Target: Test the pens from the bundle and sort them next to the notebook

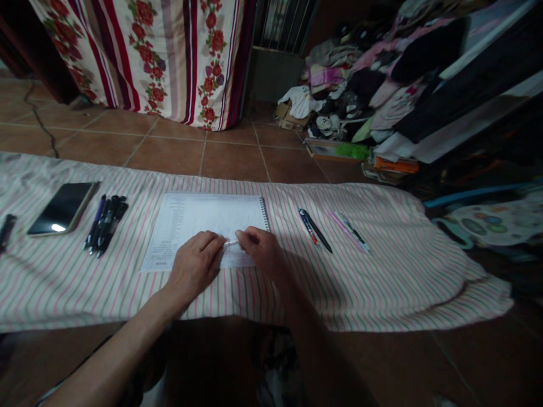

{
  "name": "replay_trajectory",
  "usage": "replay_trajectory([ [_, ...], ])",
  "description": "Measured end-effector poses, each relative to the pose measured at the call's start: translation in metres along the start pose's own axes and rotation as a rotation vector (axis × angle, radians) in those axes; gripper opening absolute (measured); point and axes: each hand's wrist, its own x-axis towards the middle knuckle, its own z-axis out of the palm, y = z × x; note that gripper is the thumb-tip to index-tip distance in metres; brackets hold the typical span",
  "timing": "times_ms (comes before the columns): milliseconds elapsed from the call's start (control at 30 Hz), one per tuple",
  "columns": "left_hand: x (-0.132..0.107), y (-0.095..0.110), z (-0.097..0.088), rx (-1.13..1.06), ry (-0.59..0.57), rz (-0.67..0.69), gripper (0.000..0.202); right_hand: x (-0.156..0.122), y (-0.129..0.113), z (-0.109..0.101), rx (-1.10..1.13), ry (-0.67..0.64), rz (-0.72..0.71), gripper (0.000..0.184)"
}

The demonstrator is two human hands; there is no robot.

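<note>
The grip of each hand is pressed together on one end of a slim white pen (231, 242): the left hand (195, 267) pinches one end with its fingertips, the right hand (263, 249) the other, so the pen lies level between them. The step in hand seems to be a two-handed hold on the pen, perhaps to part its cap or barrel, though the joint is too small to see. By that reading, the next move calls for a straight pull along the pen's length, with both wrists kept low. The pen hovers just over the near edge of the notebook (203, 217), a spiral-bound pad that lies open and flat on the striped cloth (382, 271) of the worktop. Left of the notebook is a bundle of dark pens (105, 223), and further left a phone (61, 208). Right of the notebook lie two pens (314, 229) side by side, then a pale pen (350, 230) apart from them
</note>
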Motion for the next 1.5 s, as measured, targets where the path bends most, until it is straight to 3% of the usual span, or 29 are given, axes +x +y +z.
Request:
replay_trajectory([
  [133, 0.0, 0.0, 0.0, -0.022, -0.005, -0.018, 0.021, 0.0, -0.003, 0.002, -0.028, -0.019, -0.025, 0.044],
  [333, 0.001, -0.001, 0.0, -0.194, -0.001, -0.169, 0.021, 0.001, -0.002, 0.001, 0.167, -0.014, 0.118, 0.049],
  [567, 0.003, -0.001, -0.001, -0.162, 0.0, -0.289, 0.019, 0.003, 0.002, 0.002, 0.348, -0.013, 0.068, 0.024],
  [867, 0.002, -0.001, -0.002, -0.16, 0.001, -0.203, 0.02, 0.002, 0.001, -0.001, 0.268, -0.017, 0.049, 0.015],
  [1300, -0.002, -0.001, -0.001, -0.019, 0.01, -0.038, 0.021, -0.001, -0.009, 0.002, 0.02, 0.001, -0.004, 0.033],
  [1500, -0.002, -0.001, 0.0, -0.095, -0.006, -0.126, 0.02, 0.0, -0.005, 0.004, -0.036, 0.005, 0.001, 0.037],
])
